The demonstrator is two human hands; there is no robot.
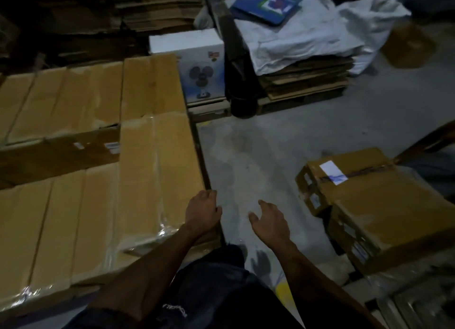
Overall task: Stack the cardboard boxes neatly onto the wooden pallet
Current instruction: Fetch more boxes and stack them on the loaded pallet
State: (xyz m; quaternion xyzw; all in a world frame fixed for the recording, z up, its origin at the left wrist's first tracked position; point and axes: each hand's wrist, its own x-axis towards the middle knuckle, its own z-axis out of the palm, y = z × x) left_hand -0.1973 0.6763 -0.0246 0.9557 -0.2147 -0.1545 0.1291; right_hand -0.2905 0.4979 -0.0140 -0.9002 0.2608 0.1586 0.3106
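Note:
Several long taped cardboard boxes (pixel 157 171) lie side by side in a flat layer on the left; the pallet beneath them is hidden. My left hand (pixel 203 211) hangs at the near right corner of that layer, fingers loosely curled over the box edge, holding nothing that I can see. My right hand (pixel 269 220) hovers over the bare concrete floor, fingers relaxed and spread, empty. Two more cardboard boxes (pixel 384 215) with white labels sit on the floor to the right, about a forearm's length from my right hand.
A white fan box (pixel 197 65) stands behind the layer. Flattened cardboard under white sacks (pixel 302 40) sits on a pallet at the back. Grey concrete floor (pixel 270 136) runs between the stacks. A dark upright object (pixel 236 82) stands beside the fan box.

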